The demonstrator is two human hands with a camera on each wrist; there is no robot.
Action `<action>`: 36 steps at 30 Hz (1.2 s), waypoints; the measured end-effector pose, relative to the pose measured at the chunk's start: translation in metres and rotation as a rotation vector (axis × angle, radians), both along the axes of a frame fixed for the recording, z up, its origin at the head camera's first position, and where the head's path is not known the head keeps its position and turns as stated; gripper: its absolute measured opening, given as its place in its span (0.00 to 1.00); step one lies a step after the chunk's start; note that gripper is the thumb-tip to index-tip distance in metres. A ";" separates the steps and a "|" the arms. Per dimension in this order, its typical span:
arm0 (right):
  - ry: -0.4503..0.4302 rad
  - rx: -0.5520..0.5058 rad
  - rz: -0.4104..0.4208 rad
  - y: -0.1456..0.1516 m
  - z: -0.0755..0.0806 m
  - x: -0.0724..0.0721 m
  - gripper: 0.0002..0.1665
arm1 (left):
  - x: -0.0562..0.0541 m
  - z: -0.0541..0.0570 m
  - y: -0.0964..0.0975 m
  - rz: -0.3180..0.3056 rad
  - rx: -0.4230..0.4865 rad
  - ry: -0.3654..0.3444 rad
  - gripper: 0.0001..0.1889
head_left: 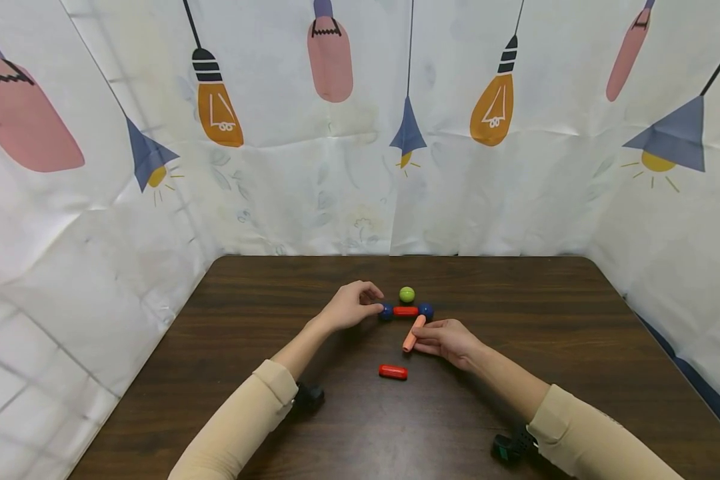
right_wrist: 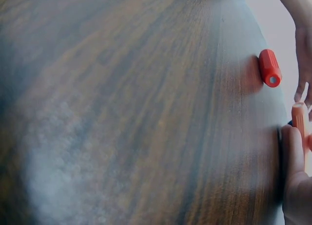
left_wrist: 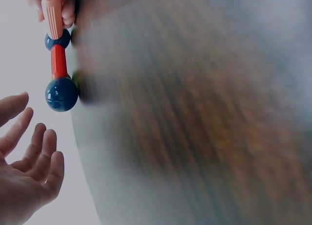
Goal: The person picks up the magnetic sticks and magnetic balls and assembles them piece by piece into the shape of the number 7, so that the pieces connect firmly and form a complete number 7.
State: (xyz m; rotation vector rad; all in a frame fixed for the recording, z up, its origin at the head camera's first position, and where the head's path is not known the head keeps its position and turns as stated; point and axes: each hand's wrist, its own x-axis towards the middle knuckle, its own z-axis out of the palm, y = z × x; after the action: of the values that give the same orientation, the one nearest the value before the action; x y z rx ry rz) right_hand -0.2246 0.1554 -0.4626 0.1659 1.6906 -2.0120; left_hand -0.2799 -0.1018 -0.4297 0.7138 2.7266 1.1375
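Two dark blue balls, the left one (head_left: 386,311) and the right one (head_left: 426,311), sit at the ends of a short red rod (head_left: 405,311). Between thumb and fingers, my right hand (head_left: 450,341) pinches an orange ribbed rod (head_left: 414,335). This rod's far end is by the right blue ball; whether they touch I cannot tell. My left hand (head_left: 352,306) is beside the left blue ball, and the left wrist view shows its loosely bent fingers (left_wrist: 33,154) apart from that ball (left_wrist: 62,95). Behind the joined piece lies a yellow-green ball (head_left: 407,295).
A loose red rod (head_left: 393,372) lies on the dark wooden table (head_left: 264,287), nearer the front than the joined piece. A white curtain (head_left: 276,193) printed with lamps surrounds the table's back and sides. Each wrist carries a black device (head_left: 309,397).
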 end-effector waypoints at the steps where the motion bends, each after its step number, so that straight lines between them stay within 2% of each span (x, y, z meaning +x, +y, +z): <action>1: -0.002 0.001 -0.002 0.000 0.000 0.000 0.28 | 0.002 0.001 0.000 0.001 0.004 0.000 0.08; 8: -0.003 0.005 0.002 0.001 0.000 0.000 0.28 | 0.018 0.002 -0.001 -0.023 0.043 -0.023 0.04; 15: 0.013 0.007 0.005 0.000 0.000 0.001 0.27 | 0.036 0.002 0.000 -0.097 0.055 -0.040 0.02; 19: 0.012 0.012 0.000 0.000 0.001 0.000 0.27 | 0.043 0.000 0.000 -0.118 0.047 -0.068 0.03; 24: 0.006 0.012 -0.004 -0.001 0.002 0.000 0.28 | 0.048 -0.003 -0.002 -0.153 0.054 -0.131 0.04; 30: 0.001 0.003 -0.001 0.000 0.000 -0.001 0.28 | 0.052 -0.009 -0.005 -0.207 0.094 -0.246 0.10; 36: 0.007 0.000 0.002 0.000 0.000 0.000 0.28 | 0.058 -0.010 -0.007 -0.233 0.111 -0.330 0.14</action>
State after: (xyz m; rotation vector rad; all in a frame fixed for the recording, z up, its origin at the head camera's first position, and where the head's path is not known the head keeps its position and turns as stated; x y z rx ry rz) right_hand -0.2242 0.1555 -0.4623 0.1571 1.6944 -2.0132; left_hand -0.2222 -0.1084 -0.4398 0.7573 2.2600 1.2327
